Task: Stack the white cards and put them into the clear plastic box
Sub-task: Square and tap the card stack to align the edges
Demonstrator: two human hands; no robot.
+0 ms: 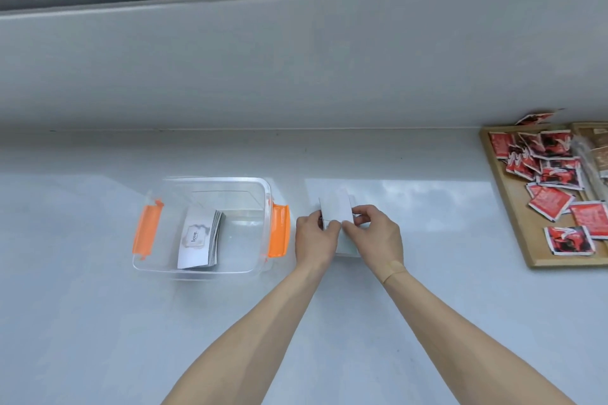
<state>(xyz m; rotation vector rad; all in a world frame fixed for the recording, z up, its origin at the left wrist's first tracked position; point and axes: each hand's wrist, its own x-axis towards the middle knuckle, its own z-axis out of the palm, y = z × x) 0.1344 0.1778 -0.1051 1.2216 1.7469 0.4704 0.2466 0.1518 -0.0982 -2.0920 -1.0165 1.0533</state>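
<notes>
Cards (335, 209) being pinched in both grips, left hand (314, 238) and right hand (375, 235) clamping a small bowed batch just right of the box (210, 270), above more cards on the surface (98, 322); risking slipping, fanning, dropping short of the stack already inside (199, 238)

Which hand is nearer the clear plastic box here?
Left. The left hand sits just right of the clear plastic box, close to its orange latch. The right hand is farther right, gripping the same white cards.
</notes>
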